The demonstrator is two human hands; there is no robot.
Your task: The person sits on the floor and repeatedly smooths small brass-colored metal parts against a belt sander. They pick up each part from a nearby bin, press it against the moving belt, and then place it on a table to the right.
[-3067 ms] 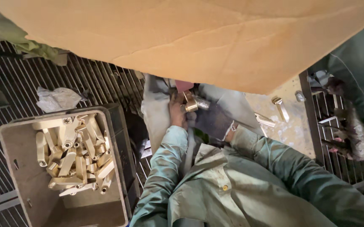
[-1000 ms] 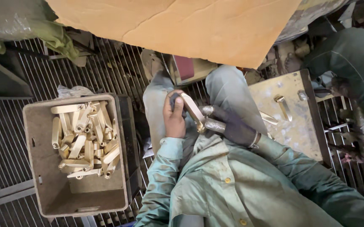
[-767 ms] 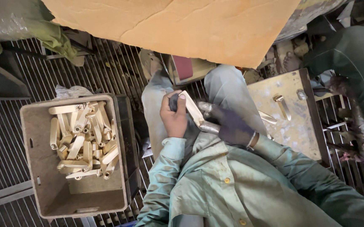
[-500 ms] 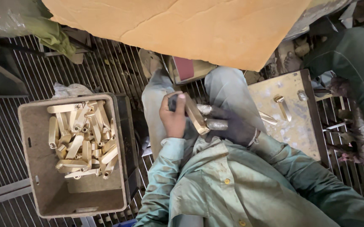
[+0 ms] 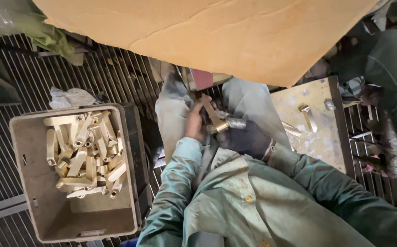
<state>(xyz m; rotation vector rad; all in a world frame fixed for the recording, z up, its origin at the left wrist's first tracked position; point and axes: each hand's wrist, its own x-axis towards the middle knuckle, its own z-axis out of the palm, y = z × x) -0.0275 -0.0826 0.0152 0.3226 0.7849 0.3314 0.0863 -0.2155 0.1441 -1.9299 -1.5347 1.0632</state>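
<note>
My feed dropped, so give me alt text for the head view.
A left hand and dark-gloved right hand hold a brass lever handle over the person's lap. A grey plastic crate of similar brass handles sits on the metal grating alongside.

Soft, even daylight with weak shadows; the cardboard sheet (image 5: pixel 217 32) at the far side is brightest. The right edge is dim and slightly blurred.

Brass-yellow handle (image 5: pixel 213 115), grey bin (image 5: pixel 33 183)
</note>
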